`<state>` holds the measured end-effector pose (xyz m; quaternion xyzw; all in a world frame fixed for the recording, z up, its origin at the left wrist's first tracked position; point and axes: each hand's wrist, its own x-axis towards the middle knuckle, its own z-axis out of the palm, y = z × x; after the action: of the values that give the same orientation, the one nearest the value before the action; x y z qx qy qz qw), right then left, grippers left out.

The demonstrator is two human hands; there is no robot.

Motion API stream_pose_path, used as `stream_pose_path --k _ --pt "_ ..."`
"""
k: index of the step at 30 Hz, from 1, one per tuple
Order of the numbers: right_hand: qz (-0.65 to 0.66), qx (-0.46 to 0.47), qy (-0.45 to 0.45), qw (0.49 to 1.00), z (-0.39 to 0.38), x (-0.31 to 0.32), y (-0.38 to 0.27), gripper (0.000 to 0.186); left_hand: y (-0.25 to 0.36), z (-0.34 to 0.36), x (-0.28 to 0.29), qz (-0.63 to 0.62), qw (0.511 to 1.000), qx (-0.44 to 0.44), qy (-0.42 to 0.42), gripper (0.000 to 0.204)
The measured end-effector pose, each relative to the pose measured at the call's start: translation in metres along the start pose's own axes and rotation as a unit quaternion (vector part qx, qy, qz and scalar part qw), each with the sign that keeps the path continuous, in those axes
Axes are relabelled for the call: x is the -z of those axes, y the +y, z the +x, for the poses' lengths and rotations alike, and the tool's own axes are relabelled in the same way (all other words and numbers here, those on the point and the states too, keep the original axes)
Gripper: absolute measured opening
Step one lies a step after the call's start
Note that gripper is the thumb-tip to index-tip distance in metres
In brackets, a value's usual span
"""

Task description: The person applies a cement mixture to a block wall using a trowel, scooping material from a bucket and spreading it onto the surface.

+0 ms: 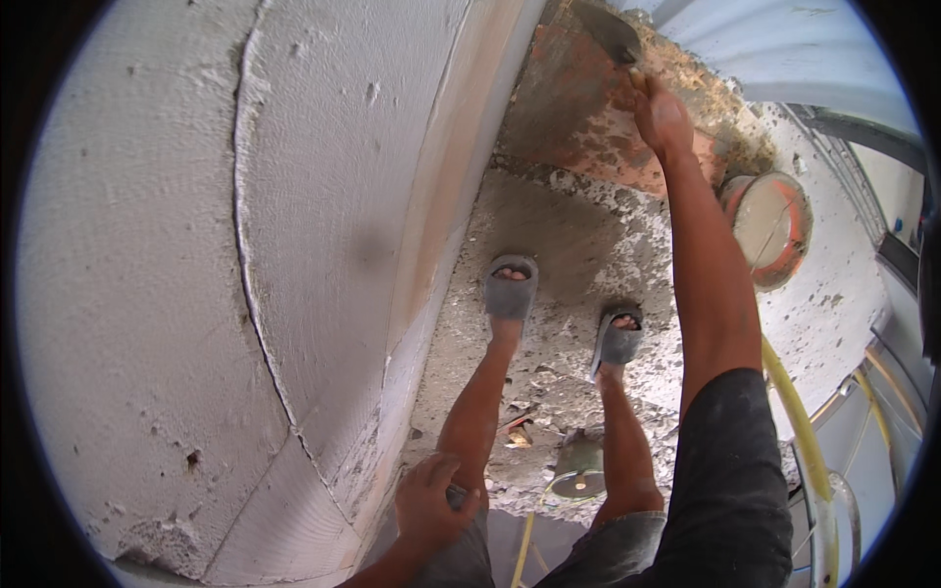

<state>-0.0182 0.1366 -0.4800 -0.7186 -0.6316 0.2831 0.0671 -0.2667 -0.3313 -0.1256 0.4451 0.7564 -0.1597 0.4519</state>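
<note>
My right hand (664,122) grips the wooden handle of a trowel (610,34), whose metal blade lies over a mortar-smeared reddish patch (588,118) at the top. Low at the centre, by my left knee, my left hand (431,505) is closed with curled fingers round a dark grey thing I cannot make out. A round orange-rimmed bucket (799,230) with grey material in it stands right of my right forearm. My feet, in grey slides (510,294), stand on a rough, mortar-spattered floor (549,216).
A rough pale plastered wall (147,245) fills the left side. Yellow tubular bars (809,441) run along the lower right. A pale blue curved surface (804,44) is at the upper right. A greenish object (578,456) lies between my legs near the bottom.
</note>
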Motion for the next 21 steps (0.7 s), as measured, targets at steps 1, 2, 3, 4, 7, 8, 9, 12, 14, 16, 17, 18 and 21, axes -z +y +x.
stream_pose_path --k 1,2,3,4,7,8,9,12,14,16,17,18,21 --pt "-0.008 0.062 -0.022 0.998 0.009 -0.008 -0.001 0.040 0.000 -0.001 -0.001 -0.018 1.000 0.000 0.003 0.052" --pt "-0.017 0.124 -0.043 0.991 0.010 -0.015 0.002 0.041 -0.001 -0.001 -0.001 -0.017 1.000 0.000 -0.003 0.052" --pt "-0.013 0.172 -0.043 0.984 0.000 -0.028 -0.002 0.039 -0.001 -0.005 0.000 -0.007 1.000 0.012 0.000 0.052" --pt "-0.013 0.174 -0.048 0.983 -0.010 -0.036 -0.002 0.039 0.000 -0.005 -0.001 0.000 1.000 0.021 0.005 0.051" --pt "-0.041 0.218 -0.107 0.969 -0.045 -0.045 0.008 0.029 -0.001 -0.006 -0.002 -0.010 1.000 0.020 0.003 0.051" --pt "-0.044 0.219 -0.106 0.969 -0.051 -0.045 0.011 0.029 0.000 -0.006 -0.002 -0.013 1.000 0.019 0.004 0.051" --pt "-0.059 0.217 -0.136 0.965 -0.057 -0.044 0.009 0.027 0.000 -0.007 -0.001 -0.008 1.000 0.022 -0.001 0.051" --pt "-0.050 0.228 -0.158 0.960 -0.073 -0.048 0.017 0.025 0.003 -0.006 0.000 0.006 1.000 0.020 -0.005 0.051" --pt "-0.058 0.214 -0.173 0.960 -0.071 -0.048 0.033 0.023 0.006 -0.004 -0.001 0.012 1.000 0.014 -0.006 0.052" --pt "-0.077 0.264 -0.184 0.944 -0.065 -0.035 0.034 0.023 0.004 -0.003 -0.001 -0.012 1.000 0.003 -0.005 0.053" --pt "-0.099 0.312 -0.196 0.924 -0.062 -0.025 0.038 0.023 0.003 -0.005 -0.006 -0.011 1.000 -0.001 -0.005 0.053" --pt "-0.096 0.312 -0.193 0.925 -0.069 -0.015 0.031 0.023 -0.004 -0.008 -0.010 -0.005 1.000 -0.001 0.000 0.053" --pt "-0.144 0.299 -0.233 0.914 -0.116 0.022 0.013 0.025 -0.009 -0.015 -0.014 0.009 1.000 0.006 0.014 0.053"
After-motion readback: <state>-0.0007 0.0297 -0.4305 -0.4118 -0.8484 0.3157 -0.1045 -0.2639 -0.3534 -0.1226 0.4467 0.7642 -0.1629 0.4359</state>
